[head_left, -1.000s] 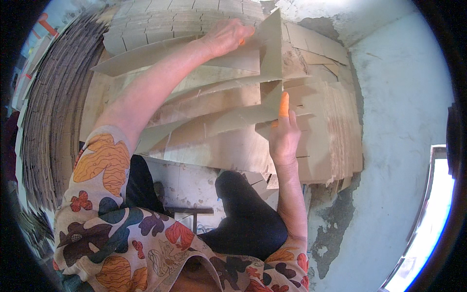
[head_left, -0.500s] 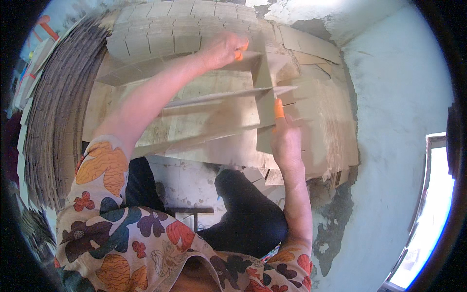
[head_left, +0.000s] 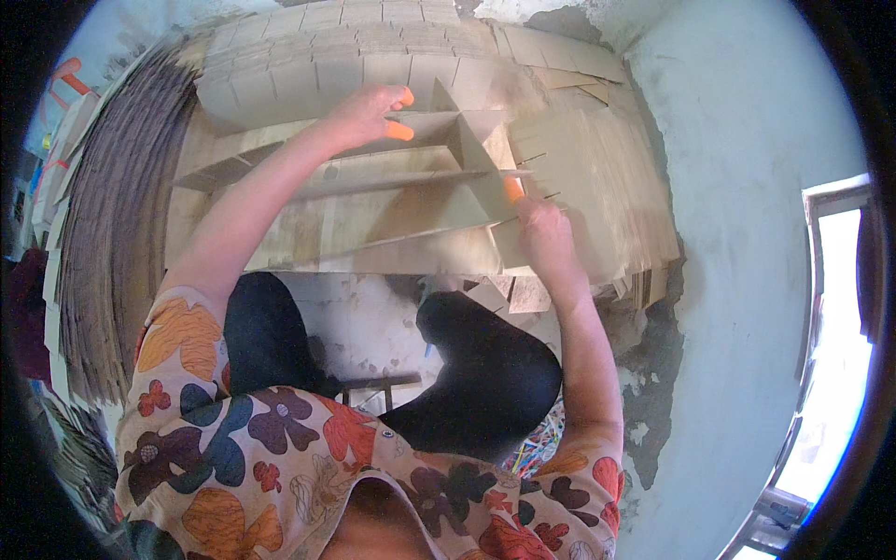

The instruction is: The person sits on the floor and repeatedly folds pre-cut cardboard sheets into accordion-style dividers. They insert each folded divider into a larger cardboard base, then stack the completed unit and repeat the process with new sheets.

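Note:
Several long cardboard divider strips stand on edge, running left to right across a wooden board. A shorter cardboard crosspiece crosses them near their right ends. Above the farthest long strip, my left hand is open, its orange-covered thumb and finger spread apart with nothing between them. My right hand is closed at the near right side of the crosspiece, an orange-covered finger lying against it by the middle strip's end. The right thumb is hidden.
Slotted cardboard pieces lie in rows at the back. A tall stack of dark-edged cardboard stands at left, and flat cardboard sheets are piled at right. Beyond them rises a peeling wall. My knees are below the board's near edge.
My left hand has moved left, its fingers parting away from the crosspiece. My right hand stays by the crosspiece, and the view has shifted slightly.

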A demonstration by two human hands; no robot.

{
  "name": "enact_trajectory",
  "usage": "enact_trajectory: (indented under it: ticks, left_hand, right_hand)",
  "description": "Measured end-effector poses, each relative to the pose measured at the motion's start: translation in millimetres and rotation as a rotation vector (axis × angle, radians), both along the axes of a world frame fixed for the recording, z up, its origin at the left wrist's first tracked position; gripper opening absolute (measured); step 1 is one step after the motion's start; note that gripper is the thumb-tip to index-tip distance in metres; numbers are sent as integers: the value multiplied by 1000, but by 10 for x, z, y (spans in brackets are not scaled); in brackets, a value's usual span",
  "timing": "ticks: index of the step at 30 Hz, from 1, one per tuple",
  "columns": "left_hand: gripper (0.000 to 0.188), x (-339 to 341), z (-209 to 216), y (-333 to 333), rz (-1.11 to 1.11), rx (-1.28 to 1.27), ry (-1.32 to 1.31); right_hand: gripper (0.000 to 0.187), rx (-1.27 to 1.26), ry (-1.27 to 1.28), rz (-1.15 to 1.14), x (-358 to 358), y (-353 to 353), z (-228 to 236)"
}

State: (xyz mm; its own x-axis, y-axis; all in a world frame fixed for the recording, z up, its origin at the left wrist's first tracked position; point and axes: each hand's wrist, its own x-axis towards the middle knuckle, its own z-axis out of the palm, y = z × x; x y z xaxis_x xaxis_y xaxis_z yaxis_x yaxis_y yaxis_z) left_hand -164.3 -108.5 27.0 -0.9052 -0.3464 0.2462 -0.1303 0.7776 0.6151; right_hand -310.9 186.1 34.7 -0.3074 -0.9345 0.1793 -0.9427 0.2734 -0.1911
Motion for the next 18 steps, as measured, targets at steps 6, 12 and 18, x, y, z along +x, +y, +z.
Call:
enact_trajectory:
  ticks: [6, 12, 18]
  left_hand:
    - [48, 323, 25, -81, 79, -265, -221]
    - [48, 651, 156, 284, 126, -195, -8]
    - [51, 1190, 556, 991, -29, -224, -50]
  right_hand:
    - [18, 101, 107, -22, 20, -60, 8]
    - [14, 220, 54, -157, 110, 9, 164]
    - [39, -372, 188, -544, -630, 630, -1]
